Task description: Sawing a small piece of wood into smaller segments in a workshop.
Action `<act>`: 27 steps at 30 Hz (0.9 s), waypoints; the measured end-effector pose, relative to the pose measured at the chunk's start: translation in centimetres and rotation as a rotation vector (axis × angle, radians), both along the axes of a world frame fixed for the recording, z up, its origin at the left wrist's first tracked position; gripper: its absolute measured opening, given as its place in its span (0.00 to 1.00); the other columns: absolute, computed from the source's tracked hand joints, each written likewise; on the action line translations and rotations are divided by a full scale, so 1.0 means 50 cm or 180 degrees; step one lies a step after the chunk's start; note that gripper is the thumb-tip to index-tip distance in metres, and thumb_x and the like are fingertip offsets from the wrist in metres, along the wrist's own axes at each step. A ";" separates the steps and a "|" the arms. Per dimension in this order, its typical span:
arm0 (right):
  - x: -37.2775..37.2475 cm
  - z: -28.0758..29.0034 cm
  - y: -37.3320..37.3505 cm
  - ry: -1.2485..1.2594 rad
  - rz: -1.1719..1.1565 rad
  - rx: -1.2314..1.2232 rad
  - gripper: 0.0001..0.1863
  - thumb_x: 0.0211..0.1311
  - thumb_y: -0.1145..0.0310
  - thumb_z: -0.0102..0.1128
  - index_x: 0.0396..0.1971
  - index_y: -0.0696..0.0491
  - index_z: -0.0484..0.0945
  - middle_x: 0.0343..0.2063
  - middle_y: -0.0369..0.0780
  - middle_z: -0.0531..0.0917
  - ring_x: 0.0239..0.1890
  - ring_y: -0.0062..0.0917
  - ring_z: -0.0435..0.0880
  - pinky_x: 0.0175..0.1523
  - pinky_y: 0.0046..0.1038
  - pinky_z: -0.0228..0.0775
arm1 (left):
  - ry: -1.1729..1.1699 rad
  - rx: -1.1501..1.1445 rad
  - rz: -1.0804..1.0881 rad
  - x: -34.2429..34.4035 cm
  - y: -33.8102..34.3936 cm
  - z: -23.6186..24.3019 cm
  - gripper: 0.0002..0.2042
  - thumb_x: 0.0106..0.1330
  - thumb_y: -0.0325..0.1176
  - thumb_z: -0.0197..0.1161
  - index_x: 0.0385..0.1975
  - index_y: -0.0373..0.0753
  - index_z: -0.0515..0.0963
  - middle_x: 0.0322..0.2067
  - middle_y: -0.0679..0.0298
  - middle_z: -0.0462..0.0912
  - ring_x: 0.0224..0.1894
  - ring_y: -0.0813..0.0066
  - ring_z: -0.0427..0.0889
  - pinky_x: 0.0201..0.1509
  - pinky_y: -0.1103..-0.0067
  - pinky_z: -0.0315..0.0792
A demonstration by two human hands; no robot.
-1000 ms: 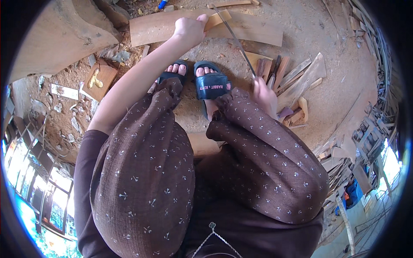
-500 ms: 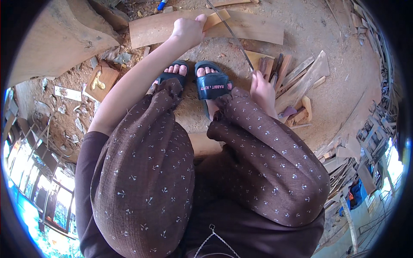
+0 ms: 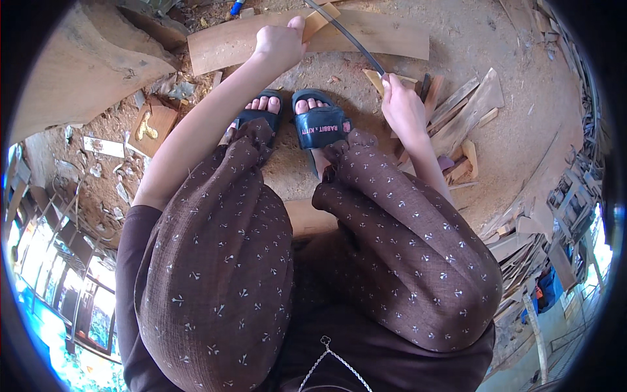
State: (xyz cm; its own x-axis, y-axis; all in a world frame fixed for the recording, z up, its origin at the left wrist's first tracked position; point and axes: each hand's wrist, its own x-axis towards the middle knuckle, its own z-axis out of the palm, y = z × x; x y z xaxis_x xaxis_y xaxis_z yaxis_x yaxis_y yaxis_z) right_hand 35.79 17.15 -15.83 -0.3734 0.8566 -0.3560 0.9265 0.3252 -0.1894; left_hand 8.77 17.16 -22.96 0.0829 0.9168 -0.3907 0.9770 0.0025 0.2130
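My left hand [image 3: 279, 47] is closed around a small flat piece of light wood [image 3: 316, 26], which points up and to the right. In my closed right hand [image 3: 401, 106] is the near end of a long, narrow, dark metal blade [image 3: 358, 46]. It slants up to the left and crosses the wood's far end; whether they touch I cannot tell. The blade's far tip runs out of the picture at the top. Beneath both hands' work lies a long pale wooden board [image 3: 235, 43] on the ground.
Loose wood offcuts [image 3: 465, 114] lie right of my right hand. A wooden block with a yellowish patch [image 3: 151, 129] sits at left, near a large timber slab [image 3: 91, 65]. Scrap wood [image 3: 555, 242] is heaped at the far right. My sandalled feet [image 3: 320, 124] are between my arms.
My right hand has moved up and forward with the blade, which slides farther across the wood and shows a broader face. My left hand has barely shifted.
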 end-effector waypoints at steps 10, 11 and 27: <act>-0.055 -0.041 -0.007 0.0399 0.0052 0.0161 0.12 0.69 0.60 0.45 0.36 0.54 0.73 0.19 0.49 0.80 0.23 0.46 0.82 0.28 0.45 0.73 | 0.0049 0.0124 -0.0019 -0.001 -0.002 -0.002 0.21 0.66 0.49 0.53 0.43 0.35 0.63 0.22 0.53 0.82 0.25 0.56 0.84 0.26 0.65 0.78; -0.057 -0.044 -0.007 0.0455 0.0068 0.0226 0.12 0.68 0.61 0.46 0.33 0.54 0.72 0.18 0.49 0.80 0.22 0.45 0.82 0.26 0.44 0.73 | 0.0049 0.0127 -0.0029 -0.002 -0.002 -0.002 0.21 0.66 0.49 0.53 0.43 0.35 0.63 0.22 0.53 0.82 0.25 0.56 0.84 0.26 0.65 0.78; -0.094 -0.074 0.013 0.1128 -0.0115 0.0246 0.13 0.67 0.64 0.49 0.29 0.59 0.72 0.24 0.52 0.81 0.29 0.49 0.81 0.33 0.46 0.72 | -0.0147 0.0090 -0.0025 -0.008 -0.002 0.000 0.21 0.66 0.49 0.51 0.45 0.35 0.62 0.22 0.52 0.82 0.25 0.54 0.84 0.28 0.64 0.77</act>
